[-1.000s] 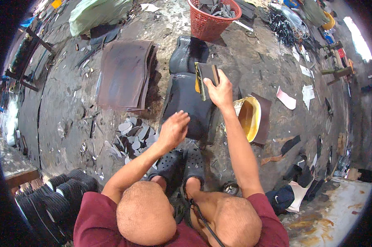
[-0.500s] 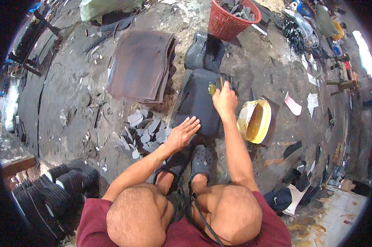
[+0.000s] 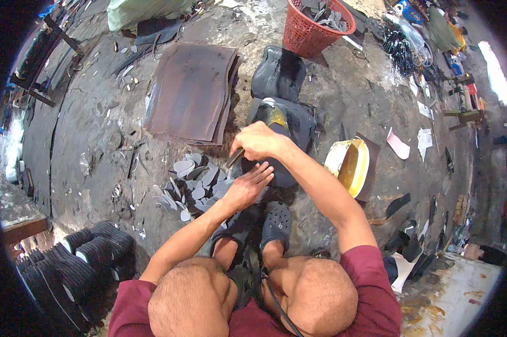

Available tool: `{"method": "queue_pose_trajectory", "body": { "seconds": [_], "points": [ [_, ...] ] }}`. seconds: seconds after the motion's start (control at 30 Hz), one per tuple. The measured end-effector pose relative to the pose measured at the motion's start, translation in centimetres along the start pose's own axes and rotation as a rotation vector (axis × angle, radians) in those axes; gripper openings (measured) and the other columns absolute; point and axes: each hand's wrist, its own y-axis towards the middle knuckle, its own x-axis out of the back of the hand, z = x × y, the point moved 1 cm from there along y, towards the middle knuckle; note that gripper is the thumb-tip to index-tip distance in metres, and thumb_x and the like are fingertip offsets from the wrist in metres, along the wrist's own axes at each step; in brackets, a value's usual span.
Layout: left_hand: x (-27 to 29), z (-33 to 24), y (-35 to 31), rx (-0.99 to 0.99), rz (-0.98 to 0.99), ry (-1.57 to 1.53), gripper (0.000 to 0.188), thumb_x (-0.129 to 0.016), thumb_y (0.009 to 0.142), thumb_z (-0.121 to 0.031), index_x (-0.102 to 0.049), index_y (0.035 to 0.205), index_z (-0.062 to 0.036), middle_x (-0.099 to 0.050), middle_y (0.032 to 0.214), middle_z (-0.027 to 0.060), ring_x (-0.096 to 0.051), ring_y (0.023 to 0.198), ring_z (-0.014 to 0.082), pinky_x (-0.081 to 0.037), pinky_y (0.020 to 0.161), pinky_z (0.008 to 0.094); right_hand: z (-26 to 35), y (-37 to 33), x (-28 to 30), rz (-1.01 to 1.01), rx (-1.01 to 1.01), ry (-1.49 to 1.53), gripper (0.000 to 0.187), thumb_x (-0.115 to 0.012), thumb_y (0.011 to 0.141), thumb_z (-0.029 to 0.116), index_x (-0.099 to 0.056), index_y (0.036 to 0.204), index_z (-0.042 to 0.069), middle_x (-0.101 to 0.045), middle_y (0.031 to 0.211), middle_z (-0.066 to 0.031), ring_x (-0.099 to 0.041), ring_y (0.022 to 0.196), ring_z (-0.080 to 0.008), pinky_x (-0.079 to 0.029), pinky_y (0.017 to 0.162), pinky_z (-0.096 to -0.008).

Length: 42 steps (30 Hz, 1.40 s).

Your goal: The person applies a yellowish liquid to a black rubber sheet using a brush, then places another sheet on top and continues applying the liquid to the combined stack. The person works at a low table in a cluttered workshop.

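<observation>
– Littered floor (image 3: pixel 116 115) underlies the scene; what lies nearest?

– Dark clogs (image 3: pixel 276 218); then the left hand (image 3: pixel 245 189), flat, fingers extended, at the near-left edge of the black sheet (image 3: pixel 303 122). Grey cutouts (image 3: pixel 198 192) lie beside it, to the left.

– And beyond?

– The right hand (image 3: pixel 254 140), closed round a wood-edged tool (image 3: pixel 236 156), over the sheet's left part. At right, the tub (image 3: pixel 336 155); at left, brown sheets (image 3: pixel 191 92); farther out, a black pad (image 3: pixel 277 76) and the red basket (image 3: pixel 306 36).

– How far along is the work?

– Apparently under way, unfinished: a yellowish patch (image 3: pixel 277 117) shows beyond the right hand, whether on tool or sheet cannot be told, nor how much surface remains.

– What differs from half a second earlier?

– The right hand, then at the sheet's right side, is now left, close to the left hand, which keeps its place.
</observation>
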Motion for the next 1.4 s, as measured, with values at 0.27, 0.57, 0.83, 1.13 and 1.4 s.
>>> {"method": "queue_pose_trajectory", "body": {
  "seconds": [0.27, 0.57, 0.83, 1.13, 1.4],
  "points": [
    [-0.3, -1.4, 1.3, -0.074, -0.034, 0.035, 0.055, -0.061, 0.077, -0.002, -0.058, 0.132, 0.0017, -0.049, 0.150, 0.0168, -0.040, 0.144, 0.0337, -0.030, 0.122, 0.0474, -10.1, -6.3, 0.7, -0.462, -0.657, 0.055, 0.037, -0.067, 0.085, 0.026, -0.069, 0.122, 0.026, -0.073, 0.111, -0.0117, -0.070, 0.103, -0.0334, -0.055, 0.087, -0.0510],
    [-2.4, -2.4, 0.1, 0.027, -0.002, 0.127, 0.060, -0.058, 0.082, -0.009, -0.050, 0.140, 0.0035, -0.046, 0.152, 0.0157, -0.038, 0.145, 0.0303, -0.029, 0.123, 0.0437, 4.4, -2.1, -4.2, -0.056, -0.025, -0.104, 0.028, -0.066, 0.079, 0.019, -0.078, 0.104, 0.026, -0.076, 0.098, -0.0121, -0.073, 0.096, -0.0304, -0.057, 0.082, -0.0484],
    [-1.7, -2.0, 1.8, -0.029, 0.079, 0.139, 0.064, -0.060, 0.080, -0.004, -0.047, 0.142, 0.0037, -0.042, 0.154, 0.0194, -0.036, 0.146, 0.0325, -0.026, 0.123, 0.0455, -3.2, -6.7, -1.1, -0.591, -0.508, -0.249, 0.026, -0.062, 0.086, 0.017, -0.073, 0.108, 0.026, -0.074, 0.087, -0.0108, -0.073, 0.081, -0.0312, -0.058, 0.063, -0.0460],
    [-4.9, -4.3, -1.3, -0.176, 0.028, -0.090, 0.059, -0.063, 0.072, -0.012, -0.060, 0.131, -0.0085, -0.061, 0.128, 0.0179, -0.056, 0.125, 0.0382, -0.045, 0.106, 0.0517, 5.3, -7.2, -7.2, -0.383, -0.209, -0.128, 0.026, -0.063, 0.085, 0.015, -0.068, 0.110, 0.016, -0.073, 0.096, -0.0051, -0.069, 0.096, -0.0266, -0.059, 0.069, -0.0424],
    [-5.7, -7.0, -1.5, -0.134, 0.119, -0.207, 0.051, -0.062, 0.083, -0.013, -0.060, 0.133, -0.0083, -0.063, 0.133, 0.0145, -0.059, 0.125, 0.0299, -0.057, 0.087, 0.0430, 8.3, -12.1, -6.2, -0.541, -0.241, 0.563, 0.032, -0.069, 0.088, 0.022, -0.068, 0.118, 0.012, -0.075, 0.103, -0.0088, -0.072, 0.094, -0.0291, -0.057, 0.075, -0.0423]
  ]
}}
